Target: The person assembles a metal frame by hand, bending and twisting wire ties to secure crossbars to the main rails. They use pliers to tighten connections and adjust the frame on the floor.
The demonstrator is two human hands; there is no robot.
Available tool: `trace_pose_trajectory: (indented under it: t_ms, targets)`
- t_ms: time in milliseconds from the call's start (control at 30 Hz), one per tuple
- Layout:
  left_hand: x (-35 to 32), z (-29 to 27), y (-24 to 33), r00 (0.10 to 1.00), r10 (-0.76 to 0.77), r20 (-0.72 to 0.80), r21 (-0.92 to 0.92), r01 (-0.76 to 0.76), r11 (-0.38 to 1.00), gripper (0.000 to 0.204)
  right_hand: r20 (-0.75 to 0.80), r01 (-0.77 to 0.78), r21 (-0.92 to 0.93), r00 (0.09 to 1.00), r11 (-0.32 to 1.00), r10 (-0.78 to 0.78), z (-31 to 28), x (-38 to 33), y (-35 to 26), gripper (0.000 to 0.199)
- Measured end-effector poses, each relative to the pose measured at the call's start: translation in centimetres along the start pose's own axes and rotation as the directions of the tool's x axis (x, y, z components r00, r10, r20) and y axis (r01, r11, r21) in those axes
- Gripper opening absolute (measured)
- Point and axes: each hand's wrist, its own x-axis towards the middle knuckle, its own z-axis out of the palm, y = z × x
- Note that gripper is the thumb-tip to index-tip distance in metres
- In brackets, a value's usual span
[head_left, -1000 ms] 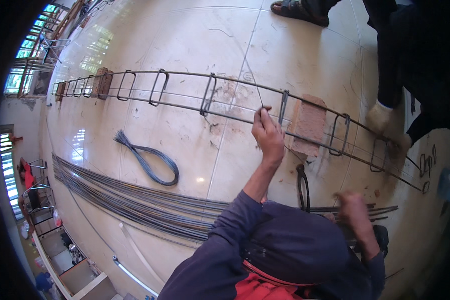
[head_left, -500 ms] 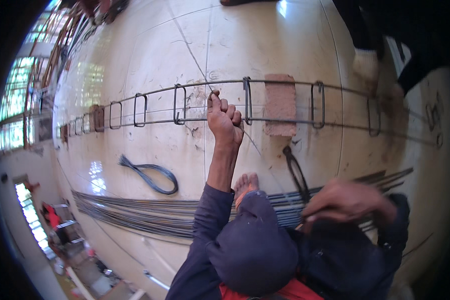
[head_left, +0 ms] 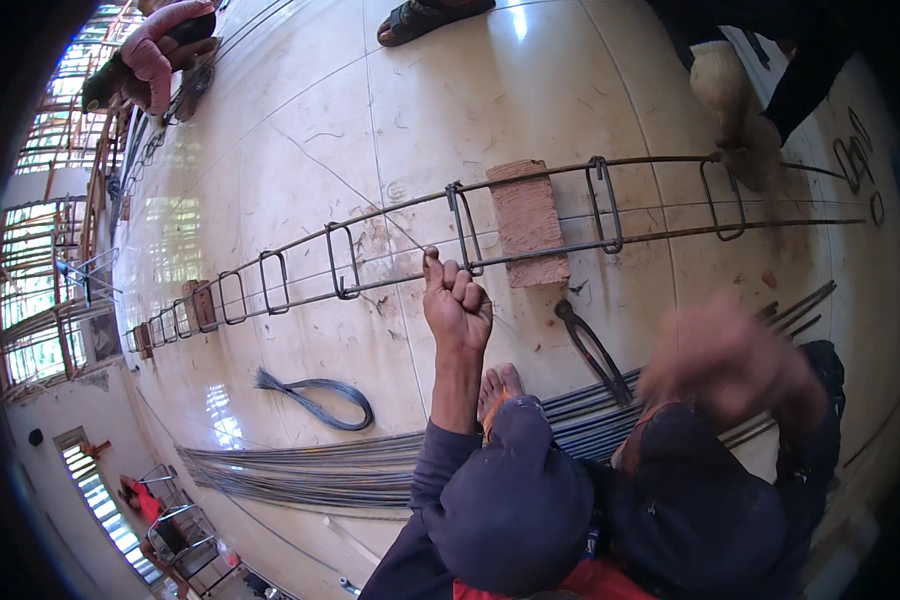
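Observation:
My left hand [head_left: 457, 308] is closed on a thin tie wire [head_left: 345, 182], which runs up and left from my fingertips over a long rebar cage [head_left: 660, 236]. The hand is just below the cage's near bar, beside a rectangular stirrup. My right hand [head_left: 725, 365] is raised over my right knee, smeared by motion, so its fingers cannot be made out. Pincers [head_left: 592, 352] lie between the hands, their handles toward the rods near my foot. One reddish brick [head_left: 525, 222] sits under the cage, right of my left hand.
A looped bundle of tie wire [head_left: 282, 384] lies on the tiled floor, left of my bare foot. Many long steel rods [head_left: 300, 468] stretch beside and behind my legs. A co-worker's blurred hand [head_left: 755, 155] is at the cage's right end. Another person [head_left: 155, 60] crouches far left.
The view has shifted, so the cage appears more tilted. My left hand still grips the wire and now shows below the near bar. My right hand has moved up and is more blurred.

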Motion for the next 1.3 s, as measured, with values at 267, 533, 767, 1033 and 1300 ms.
trace_pose_trajectory:
  t_ms: [267,533,767,1033,1300]
  targets:
    - [0.2,-0.6,-0.6,0.994,-0.099,-0.044,0.076,0.102,0.992,0.015,0.152,-0.256,-0.817,0.768,0.516,0.622,6.0,-5.5,7.3,0.007]
    - [-0.4,-2.1,-2.4,0.915,-0.379,-0.141,-0.159,0.357,0.921,0.023,-0.415,-0.104,-0.425,0.905,0.899,-0.092,-3.9,0.3,3.3,0.006]
    - [0.4,-1.5,-2.6,0.978,-0.145,-0.150,0.075,0.158,0.985,0.016,0.089,-0.310,-0.791,0.796,0.528,0.599,5.2,-9.0,11.5,0.013]
    - [1.3,-2.5,-2.1,0.985,-0.118,-0.127,0.016,0.121,0.993,0.016,-0.418,-0.104,-0.455,0.902,0.884,-0.109,0.1,-2.7,5.5,0.013]
    - [2.2,-0.7,-1.6,0.990,0.124,-0.062,0.237,-0.106,0.966,0.017,0.226,-0.360,-0.599,0.780,0.715,0.583,8.2,-7.3,10.9,0.017]
